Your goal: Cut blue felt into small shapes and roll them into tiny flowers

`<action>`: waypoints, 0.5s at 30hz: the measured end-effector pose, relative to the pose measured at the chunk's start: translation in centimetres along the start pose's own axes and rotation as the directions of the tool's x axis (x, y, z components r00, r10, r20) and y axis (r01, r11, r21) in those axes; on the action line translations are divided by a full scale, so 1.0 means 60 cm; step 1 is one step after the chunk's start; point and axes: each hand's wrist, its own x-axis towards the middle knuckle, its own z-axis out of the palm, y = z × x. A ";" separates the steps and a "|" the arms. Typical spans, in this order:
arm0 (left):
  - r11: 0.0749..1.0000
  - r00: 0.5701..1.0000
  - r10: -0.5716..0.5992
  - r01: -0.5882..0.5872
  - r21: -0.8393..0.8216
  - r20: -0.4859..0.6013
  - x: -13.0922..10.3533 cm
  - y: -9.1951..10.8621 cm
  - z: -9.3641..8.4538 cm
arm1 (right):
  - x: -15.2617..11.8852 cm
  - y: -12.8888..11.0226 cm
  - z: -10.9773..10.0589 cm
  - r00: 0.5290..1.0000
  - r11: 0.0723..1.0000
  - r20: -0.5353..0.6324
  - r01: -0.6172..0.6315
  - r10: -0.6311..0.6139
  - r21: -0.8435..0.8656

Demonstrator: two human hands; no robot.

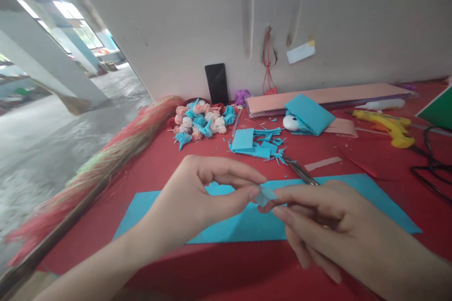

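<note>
Between both hands is a small light-blue paper piece [265, 196]. My left hand [212, 193] pinches its left side between thumb and fingertips. On the right side, the thumb and index finger of my right hand [318, 221] close on the same piece, with the other fingers curled below. A long blue paper sheet [233, 221] lies flat on the red table under the hands. Metal scissors [302, 170] lie just behind my right hand, their handles hidden by it. Cut blue paper pieces [259, 143] are piled beyond the hands.
Pink, white and blue paper flowers [201, 120] are heaped behind left, near a leaning black phone [216, 83]. A folded blue packet [310, 114], pink paper stack [328, 96] and yellow glue gun [386, 127] lie behind right. A broom [106, 160] lies along the table's left edge.
</note>
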 end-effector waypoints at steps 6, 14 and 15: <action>0.995 0.999 0.025 -0.022 0.097 -0.031 -0.004 0.000 0.000 | 0.000 -0.006 0.000 0.999 0.999 -0.027 -0.027 0.028 0.026; 0.999 1.000 -0.025 0.025 0.046 0.013 -0.007 0.001 0.002 | -0.013 -0.007 0.001 0.996 0.994 -0.020 0.084 -0.085 -0.063; 0.998 0.998 -0.049 0.048 0.035 0.030 -0.006 0.001 0.001 | -0.014 -0.008 0.002 0.996 0.993 -0.007 0.092 -0.092 -0.069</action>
